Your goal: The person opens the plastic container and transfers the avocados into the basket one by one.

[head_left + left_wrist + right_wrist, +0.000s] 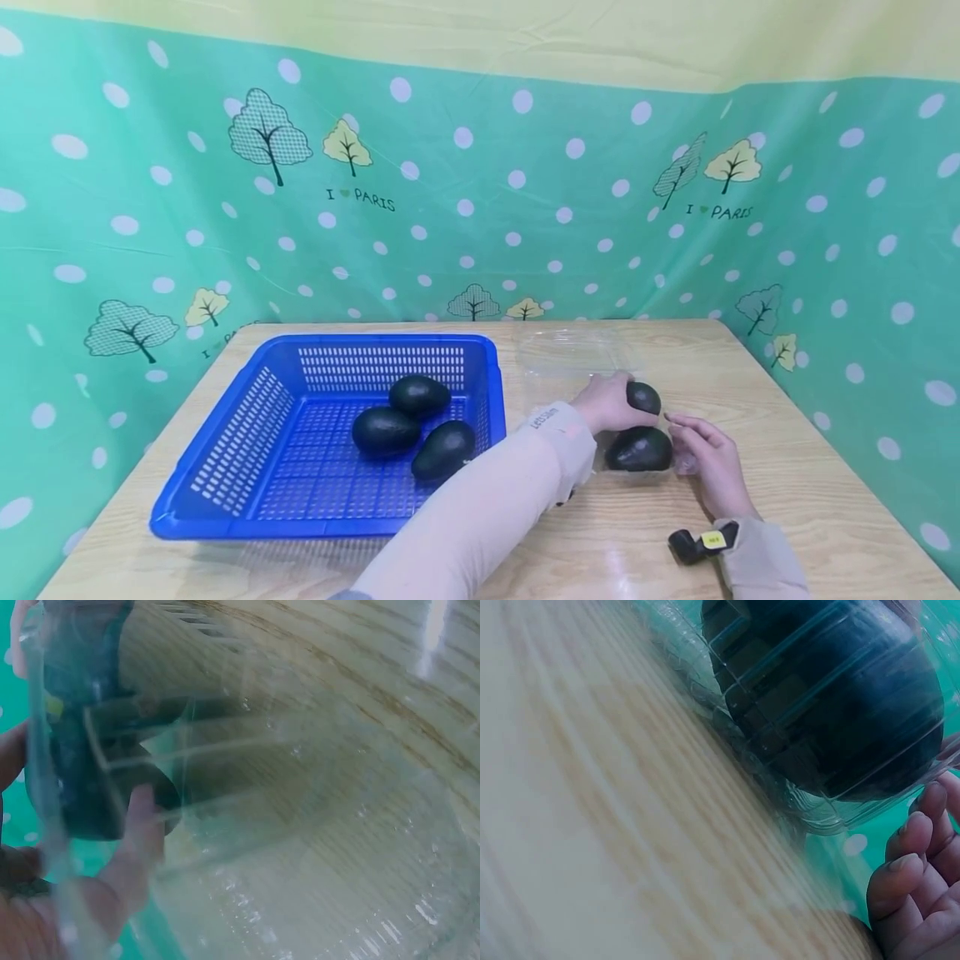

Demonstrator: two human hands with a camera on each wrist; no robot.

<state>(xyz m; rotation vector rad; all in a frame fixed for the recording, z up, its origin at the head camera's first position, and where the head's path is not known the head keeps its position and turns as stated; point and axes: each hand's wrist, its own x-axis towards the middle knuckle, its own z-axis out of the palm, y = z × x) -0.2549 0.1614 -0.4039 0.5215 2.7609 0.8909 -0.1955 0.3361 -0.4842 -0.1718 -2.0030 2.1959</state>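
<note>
My left hand (609, 402) grips a dark avocado (643, 398) at the back of a clear plastic clamshell container (639, 473); its thumb lies against the fruit in the left wrist view. A second avocado (639, 450) lies on its side in the container, just in front of the first. At the container's right edge, my right hand (712, 467) holds the rim with bent fingers. Through the ribbed clear wall (817, 814), the right wrist view shows one avocado (832, 697) close up, with the fingertips (932, 799) right at the edge.
To the left stands a blue plastic basket (217, 527) with three avocados (386, 432) inside. The container's clear lid (573, 350) lies opened toward the back of the wooden table (810, 500). A green dotted curtain (517, 208) hangs behind and at both sides.
</note>
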